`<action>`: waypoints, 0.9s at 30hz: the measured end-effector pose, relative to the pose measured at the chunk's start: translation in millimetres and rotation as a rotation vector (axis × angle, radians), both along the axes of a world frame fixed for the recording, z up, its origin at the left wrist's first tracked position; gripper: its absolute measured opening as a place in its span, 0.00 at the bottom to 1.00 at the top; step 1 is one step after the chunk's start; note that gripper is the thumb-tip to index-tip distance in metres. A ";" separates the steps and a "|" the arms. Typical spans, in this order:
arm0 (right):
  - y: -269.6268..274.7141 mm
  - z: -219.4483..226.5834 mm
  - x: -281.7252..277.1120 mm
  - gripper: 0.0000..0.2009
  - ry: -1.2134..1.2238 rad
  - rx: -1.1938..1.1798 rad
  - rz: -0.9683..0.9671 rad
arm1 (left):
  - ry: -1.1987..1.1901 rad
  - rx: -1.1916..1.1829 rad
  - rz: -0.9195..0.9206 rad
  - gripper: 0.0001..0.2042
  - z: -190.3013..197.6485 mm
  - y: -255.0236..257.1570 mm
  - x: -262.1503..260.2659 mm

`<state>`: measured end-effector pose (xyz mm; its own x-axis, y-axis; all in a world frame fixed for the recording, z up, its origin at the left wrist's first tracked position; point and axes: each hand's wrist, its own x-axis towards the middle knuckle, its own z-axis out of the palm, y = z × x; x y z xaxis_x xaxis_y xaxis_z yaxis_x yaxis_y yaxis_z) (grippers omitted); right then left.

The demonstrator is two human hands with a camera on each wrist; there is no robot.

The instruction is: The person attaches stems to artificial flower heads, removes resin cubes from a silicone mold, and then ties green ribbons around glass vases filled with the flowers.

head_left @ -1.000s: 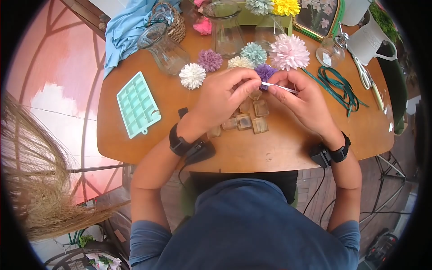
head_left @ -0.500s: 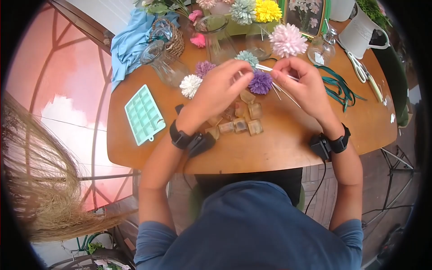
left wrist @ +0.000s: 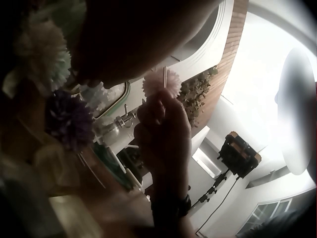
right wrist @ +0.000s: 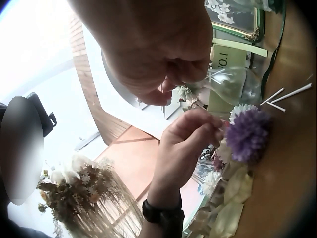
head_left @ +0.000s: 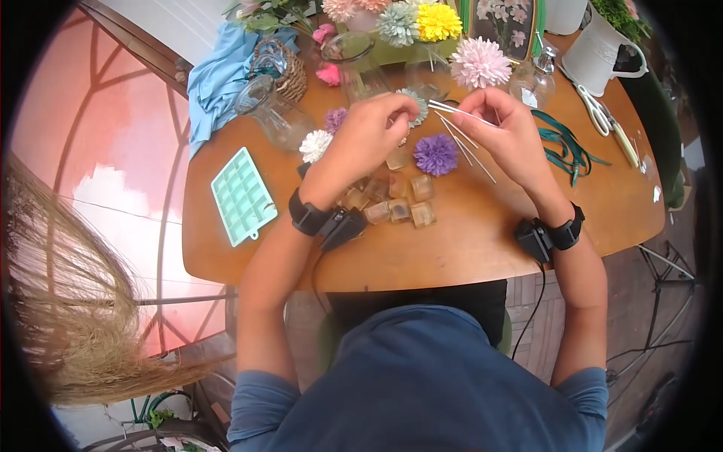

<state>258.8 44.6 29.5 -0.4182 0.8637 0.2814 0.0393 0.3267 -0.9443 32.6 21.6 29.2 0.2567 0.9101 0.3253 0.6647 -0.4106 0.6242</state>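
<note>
White sticks [head_left: 456,111] pinched btwn both hands, above purple flower [head_left: 435,154].

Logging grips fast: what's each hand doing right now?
Left hand: fingers curled, pinching the stem end by the teal flower.
Right hand: pinching the thin white stems.

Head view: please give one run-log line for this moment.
left hand: pinches teal flower | right hand: holds white sticks | purple flower: on table

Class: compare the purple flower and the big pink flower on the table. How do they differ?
The purple flower is smaller and darker; the pink flower is larger and paler. The purple one lies near the clear cubes, the pink one farther back by the vases. Both are round and many-petalled.
</note>
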 end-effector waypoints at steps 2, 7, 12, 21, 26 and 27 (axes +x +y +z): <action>-0.1 -3.6 -2.1 0.06 0.027 -0.013 0.026 | 0.057 0.060 -0.105 0.11 -5.7 -1.9 2.7; 1.9 -9.1 -3.4 0.06 0.035 0.021 0.016 | 0.330 0.099 -0.266 0.13 -15.5 -6.9 31.7; 5.5 -8.9 -0.5 0.06 0.055 0.021 0.013 | 0.187 0.128 -0.300 0.12 -18.1 7.8 24.7; -8.0 0.2 -3.1 0.06 0.029 -0.036 0.050 | -0.855 -0.466 -0.159 0.11 -30.5 -12.1 -27.9; -7.9 -3.6 -4.0 0.06 -0.015 -0.038 0.077 | -1.106 -0.528 -0.302 0.14 -42.6 -9.3 -37.6; -8.2 -3.7 -4.1 0.06 -0.017 -0.045 0.080 | -1.131 -0.532 -0.311 0.15 -43.3 -8.6 -37.6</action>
